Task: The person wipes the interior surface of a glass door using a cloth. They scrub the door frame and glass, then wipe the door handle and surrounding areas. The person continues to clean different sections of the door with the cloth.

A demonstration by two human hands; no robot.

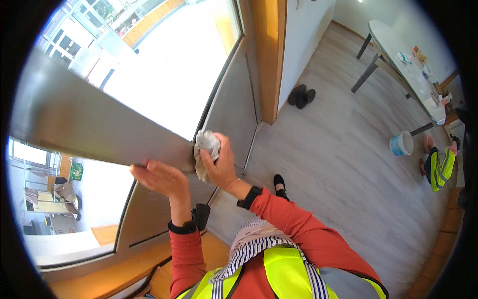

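Note:
My right hand (pixel 221 164) grips a crumpled grey-white cloth (pixel 207 145), pressed against the end of a wide brushed-metal door rail (pixel 112 119). Panes of glass lie on both sides of this rail. My left hand (pixel 166 181) rests at the rail's lower edge, its fingers stretched out to the left with no object seen in them. The fingertips there are slightly blurred. A metal door panel (pixel 235 101) stands just beyond the cloth. Below my left hand, a black door-handle-like part (pixel 201 216) sticks out from the metal.
A wooden door frame (pixel 269 59) and white wall rise beyond. Dark shoes (pixel 301 96) stand on the grey floor (pixel 336 149). To the right are an oval table (pixel 403 63) bearing small items, a white bucket (pixel 402 143) and a yellow hi-vis vest (pixel 442 170). Wooden boards (pixel 213 250) lie below.

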